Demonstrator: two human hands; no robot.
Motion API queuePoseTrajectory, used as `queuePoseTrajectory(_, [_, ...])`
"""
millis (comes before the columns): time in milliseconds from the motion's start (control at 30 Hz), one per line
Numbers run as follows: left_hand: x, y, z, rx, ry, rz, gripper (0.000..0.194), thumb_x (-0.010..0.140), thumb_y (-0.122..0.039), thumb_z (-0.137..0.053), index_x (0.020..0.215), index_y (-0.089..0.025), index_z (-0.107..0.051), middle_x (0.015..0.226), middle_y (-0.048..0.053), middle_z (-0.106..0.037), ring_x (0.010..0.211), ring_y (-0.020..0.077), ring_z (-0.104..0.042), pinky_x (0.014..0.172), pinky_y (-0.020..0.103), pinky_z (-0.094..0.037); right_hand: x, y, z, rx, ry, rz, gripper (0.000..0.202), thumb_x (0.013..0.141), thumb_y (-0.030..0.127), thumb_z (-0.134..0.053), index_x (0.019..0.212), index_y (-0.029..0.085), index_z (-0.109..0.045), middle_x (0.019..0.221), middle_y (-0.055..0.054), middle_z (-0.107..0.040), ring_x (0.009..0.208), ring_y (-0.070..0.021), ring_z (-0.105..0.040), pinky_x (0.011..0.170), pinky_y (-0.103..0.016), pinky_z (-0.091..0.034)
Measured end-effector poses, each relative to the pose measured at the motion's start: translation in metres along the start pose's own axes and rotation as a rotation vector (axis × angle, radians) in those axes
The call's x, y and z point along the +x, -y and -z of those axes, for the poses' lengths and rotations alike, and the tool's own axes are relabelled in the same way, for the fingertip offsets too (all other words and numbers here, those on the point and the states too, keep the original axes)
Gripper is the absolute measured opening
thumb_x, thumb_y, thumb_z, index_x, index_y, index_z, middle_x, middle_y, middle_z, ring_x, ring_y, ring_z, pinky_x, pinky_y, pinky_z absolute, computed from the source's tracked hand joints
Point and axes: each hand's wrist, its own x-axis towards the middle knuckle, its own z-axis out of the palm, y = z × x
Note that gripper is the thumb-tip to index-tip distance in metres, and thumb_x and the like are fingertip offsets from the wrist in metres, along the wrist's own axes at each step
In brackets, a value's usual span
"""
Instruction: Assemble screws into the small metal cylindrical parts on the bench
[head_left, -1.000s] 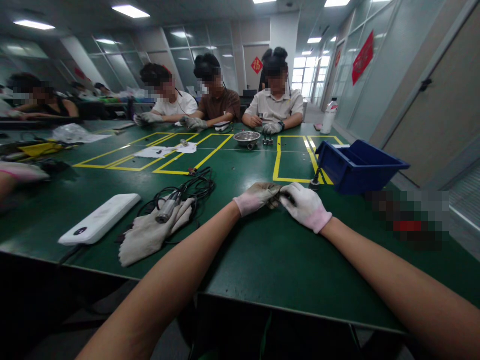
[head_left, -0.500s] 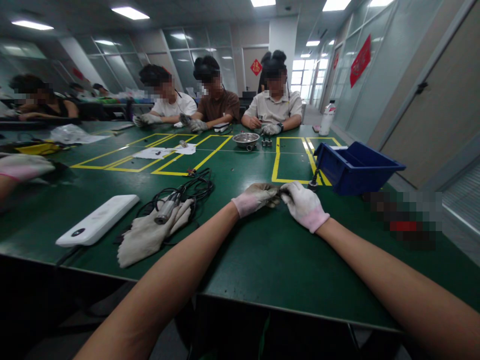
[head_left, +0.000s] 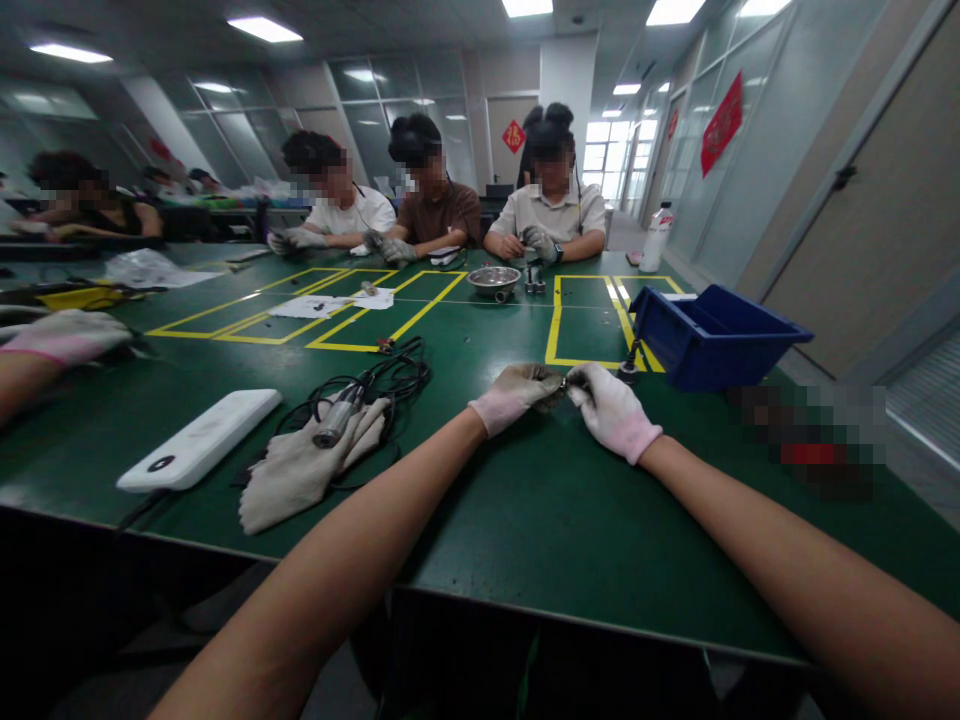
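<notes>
At the left edge of the frame, see a co-worker's gloved hand [head_left: 67, 336] over the green worktop [head_left: 517, 530], with a crumpled clear plastic bag [head_left: 141, 266] farther back. In the lower left, find a white power bank [head_left: 201, 440] lying flat, with a dark lead [head_left: 142, 506] at its near end. Just right of it, see a grey cloth glove [head_left: 281, 485] lying under a silver cylindrical tool [head_left: 336, 420], beside loose coils of black cable [head_left: 390, 368]. Behind these, find white paper [head_left: 306, 306] across lines of yellow tape [head_left: 428, 305]. In the upper middle, see a steel bowl [head_left: 493, 278] near a person in a light collared shirt [head_left: 551, 212]. At the centre, find the left hand [head_left: 519, 393], gloved, with its grip pinched closed on a small metallic part [head_left: 562, 383], mostly hidden from view. Just beside it, see the right hand [head_left: 611, 412], also gloved, curled inward at the same part; cannot tell whether its grip holds or only touches. Just beyond, find a black-stemmed piece [head_left: 628, 370], then a bottle [head_left: 658, 240] at upper right and a blue plastic bin [head_left: 712, 350].
</notes>
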Motion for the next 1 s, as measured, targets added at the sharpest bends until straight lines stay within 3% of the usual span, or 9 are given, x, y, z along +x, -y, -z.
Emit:
queuePoseTrajectory(333, [-0.0012, -0.0018, -0.001, 0.022, -0.028, 0.009, 0.027, 0.077, -0.038, -0.065, 0.086, -0.012, -0.061, 0.073, 0.003, -0.062, 0.058, 0.008, -0.054, 0.058, 0.022, -0.045, 0.0013, -0.0021, -0.0008, 0.019, -0.011, -0.006, 0.017, 0.086, 0.021, -0.046, 0.102, 0.019, -0.053, 0.1, -0.007, -0.061, 0.09, -0.0191, -0.059, 0.079, -0.032, -0.046])
queuePoseTrajectory(633, [0.0017, 0.0016, -0.0008, -0.024, -0.082, 0.02, 0.029, 0.079, -0.04, -0.062, 0.088, -0.013, -0.06, 0.082, 0.006, -0.064, 0.064, 0.0095, -0.058, 0.058, 0.022, -0.045, 0.0034, -0.0012, 0.0024, 0.178, -0.029, -0.044, 0.015, 0.086, 0.021, -0.045, 0.098, 0.018, -0.054, 0.092, -0.005, -0.062, 0.084, -0.0167, -0.058, 0.078, -0.031, -0.045])
queuePoseTrajectory(1000, [-0.0014, -0.001, 0.0042, 0.055, 0.046, 0.022, 0.033, 0.079, -0.04, -0.062, 0.096, -0.012, -0.061, 0.081, 0.006, -0.065, 0.067, 0.0104, -0.059, 0.062, 0.024, -0.047, 0.0038, -0.0022, 0.0012, 0.231, -0.032, -0.035, 0.014, 0.083, 0.018, -0.049, 0.095, 0.018, -0.055, 0.089, -0.004, -0.062, 0.08, -0.0157, -0.058, 0.076, -0.03, -0.045])
